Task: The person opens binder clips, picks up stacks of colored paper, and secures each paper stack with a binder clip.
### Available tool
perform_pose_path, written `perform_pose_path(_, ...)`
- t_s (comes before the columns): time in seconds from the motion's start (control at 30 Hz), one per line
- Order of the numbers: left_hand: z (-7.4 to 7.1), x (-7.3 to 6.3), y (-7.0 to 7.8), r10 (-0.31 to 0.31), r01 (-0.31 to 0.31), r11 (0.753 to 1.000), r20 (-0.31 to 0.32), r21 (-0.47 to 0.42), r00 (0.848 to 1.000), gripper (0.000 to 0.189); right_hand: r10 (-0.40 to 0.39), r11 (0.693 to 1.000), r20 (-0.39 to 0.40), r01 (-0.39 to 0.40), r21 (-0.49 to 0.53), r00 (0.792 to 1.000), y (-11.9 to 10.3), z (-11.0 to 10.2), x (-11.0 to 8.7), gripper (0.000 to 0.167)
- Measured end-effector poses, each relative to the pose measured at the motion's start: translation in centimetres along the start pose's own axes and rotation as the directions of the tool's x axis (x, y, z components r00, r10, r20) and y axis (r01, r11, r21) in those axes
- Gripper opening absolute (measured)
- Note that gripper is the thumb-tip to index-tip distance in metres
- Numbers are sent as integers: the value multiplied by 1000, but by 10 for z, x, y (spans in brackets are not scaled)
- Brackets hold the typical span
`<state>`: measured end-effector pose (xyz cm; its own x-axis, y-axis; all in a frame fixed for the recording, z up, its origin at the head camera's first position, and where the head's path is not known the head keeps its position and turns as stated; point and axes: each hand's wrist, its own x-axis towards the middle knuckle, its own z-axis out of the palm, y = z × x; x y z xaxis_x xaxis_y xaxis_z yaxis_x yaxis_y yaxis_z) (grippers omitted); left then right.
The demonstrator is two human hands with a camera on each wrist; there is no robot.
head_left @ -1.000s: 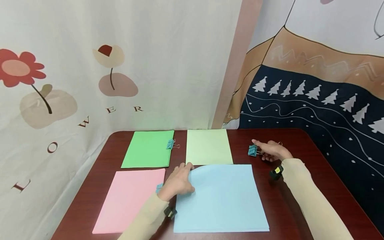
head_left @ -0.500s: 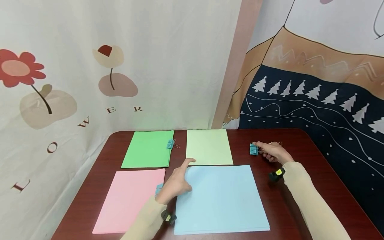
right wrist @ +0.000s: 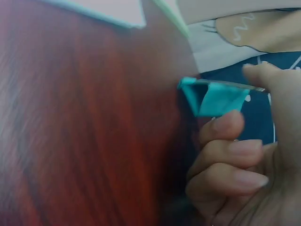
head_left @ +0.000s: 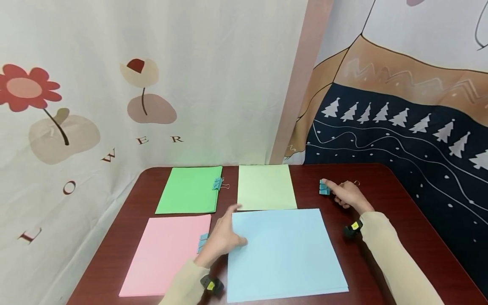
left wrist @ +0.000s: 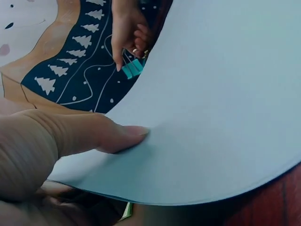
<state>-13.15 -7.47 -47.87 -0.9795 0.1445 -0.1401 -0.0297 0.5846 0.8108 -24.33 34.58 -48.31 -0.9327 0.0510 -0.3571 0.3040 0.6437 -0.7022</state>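
Observation:
A light blue paper stack [head_left: 286, 254] lies at the table's near middle. My left hand [head_left: 225, 235] holds its left edge, thumb [left wrist: 113, 134] pressed on top, and the edge bows upward in the left wrist view [left wrist: 211, 117]. My right hand [head_left: 347, 195] is at the right of the table, beyond the stack's far right corner. It pinches a teal binder clip [head_left: 324, 187] [right wrist: 214, 96] by its wire handles, between the forefinger above and the other fingers [right wrist: 225, 155] curled below. The clip's mouth points left, just above the wood.
On the dark red table [head_left: 381, 220] lie a green sheet stack [head_left: 188, 189] with a teal clip [head_left: 217, 183], a pale green stack [head_left: 266, 186], and a pink stack [head_left: 167, 254] with a blue clip [head_left: 203, 242]. Printed cloth hangs right behind the table.
The blue stack's raised far left corner has dropped flat and the stack has shifted slightly right. My left hand slid back along its edge. My right hand with the clip barely moved.

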Motion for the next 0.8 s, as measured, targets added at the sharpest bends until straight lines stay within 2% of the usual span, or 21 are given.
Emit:
perform_pose_path(0.1, 0, -2, -2, 37, -37, 999, 2, -40, 999, 55, -40, 997, -13, 39, -67, 999, 3, 0, 0, 74)
perform_pose_path(0.2, 1, -4, -3, 44, -45, 993, -9, -109, 999, 34, -67, 992, -24, 64, -111, 997, 4, 0, -1, 76)
perform_pose_path(0.4, 4, -4, -2, 80, -88, 984, -53, -152, 995, 34, -91, 982, -23, 86, -165, 996, 5, -2, -5, 77)
perform_pose_path(0.5, 5, -4, -3, 76, -84, 983, -55, -164, 996, 33, -99, 980, -28, 92, -174, 995, 7, -2, -6, 77)
perform_pose_path(0.8, -2, -1, -2, 41, -56, 962, -63, -267, 997, 31, -111, 988, -20, 109, -111, 994, 13, -3, -9, 75)
